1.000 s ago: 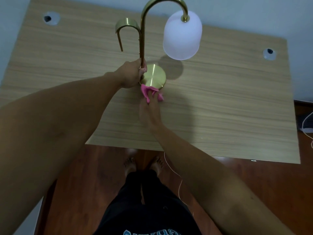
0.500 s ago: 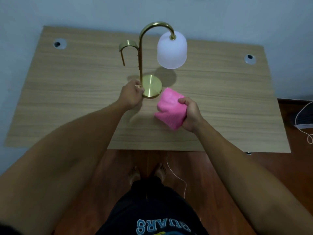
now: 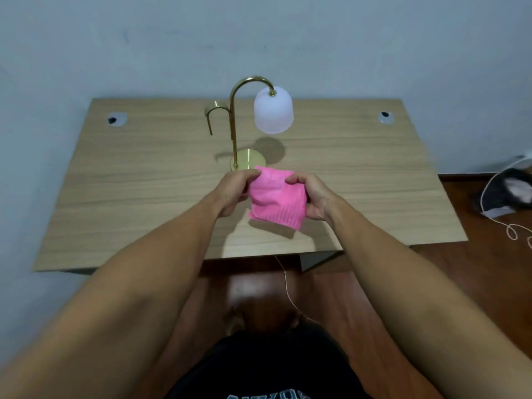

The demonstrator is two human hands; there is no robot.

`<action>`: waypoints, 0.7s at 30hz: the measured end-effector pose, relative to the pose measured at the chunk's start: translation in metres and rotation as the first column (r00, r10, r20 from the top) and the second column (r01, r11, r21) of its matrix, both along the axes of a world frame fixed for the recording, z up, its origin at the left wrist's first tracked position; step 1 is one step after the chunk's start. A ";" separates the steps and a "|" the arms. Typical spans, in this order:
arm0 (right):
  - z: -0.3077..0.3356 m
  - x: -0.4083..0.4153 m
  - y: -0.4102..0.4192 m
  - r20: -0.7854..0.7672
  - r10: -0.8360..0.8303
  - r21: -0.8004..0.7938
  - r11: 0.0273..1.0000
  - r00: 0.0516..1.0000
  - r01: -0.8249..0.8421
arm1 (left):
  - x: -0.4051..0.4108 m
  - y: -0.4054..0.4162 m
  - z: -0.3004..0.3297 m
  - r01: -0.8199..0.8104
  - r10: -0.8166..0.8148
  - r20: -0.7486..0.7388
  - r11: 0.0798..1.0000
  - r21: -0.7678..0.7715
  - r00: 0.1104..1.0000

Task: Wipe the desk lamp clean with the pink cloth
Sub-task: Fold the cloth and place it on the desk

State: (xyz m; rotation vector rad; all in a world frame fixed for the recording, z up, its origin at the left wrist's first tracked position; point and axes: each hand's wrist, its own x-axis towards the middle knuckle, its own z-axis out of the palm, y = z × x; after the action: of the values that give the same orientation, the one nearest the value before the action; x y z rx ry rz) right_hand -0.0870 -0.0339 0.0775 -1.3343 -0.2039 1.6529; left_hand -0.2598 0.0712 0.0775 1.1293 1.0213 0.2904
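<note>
A brass desk lamp (image 3: pixel 233 133) with a curved neck, a frosted white shade (image 3: pixel 273 113) and a round brass base (image 3: pixel 250 162) stands upright on the wooden desk (image 3: pixel 138 180). The pink cloth (image 3: pixel 275 198) hangs above the desk just in front of the lamp base, held by both hands. My left hand (image 3: pixel 234 191) pinches its upper left edge. My right hand (image 3: pixel 312 197) grips its right side. Neither hand touches the lamp.
Two round cable holes (image 3: pixel 116 119) (image 3: pixel 385 117) sit near the desk's back corners. A grey wall runs behind the desk. A dark object with a white cord (image 3: pixel 506 194) lies on the wooden floor at the right. A thin cord (image 3: pixel 286 283) hangs below the desk's front edge.
My left hand let go of the lamp stem and took hold of the cloth. My right hand drew the cloth away from the base and toward me. The view pulled back.
</note>
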 end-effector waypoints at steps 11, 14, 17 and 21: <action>0.003 0.073 -0.048 0.167 0.110 -0.026 0.994 0.980 -0.107 | 0.047 -0.058 0.002 0.104 -0.056 -0.156 0.942 0.319 0.986; -0.003 0.104 -0.066 0.291 0.172 -0.039 0.985 0.941 -0.168 | 0.073 -0.080 -0.005 0.091 -0.006 -0.235 0.931 0.355 0.972; -0.007 0.135 -0.081 0.366 0.194 -0.057 0.981 0.910 -0.186 | 0.101 -0.094 -0.014 0.103 -0.010 -0.245 0.923 0.371 0.970; -0.013 0.169 -0.099 0.381 0.185 -0.068 0.983 0.906 -0.172 | 0.136 -0.113 -0.024 0.079 0.023 -0.291 0.940 0.333 0.956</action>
State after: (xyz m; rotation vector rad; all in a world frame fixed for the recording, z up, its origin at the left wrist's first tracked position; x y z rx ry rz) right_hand 0.0822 -0.1327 0.0641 -1.7028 -0.5496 1.5291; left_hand -0.1241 -0.0418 0.0532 1.5342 1.2450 0.2904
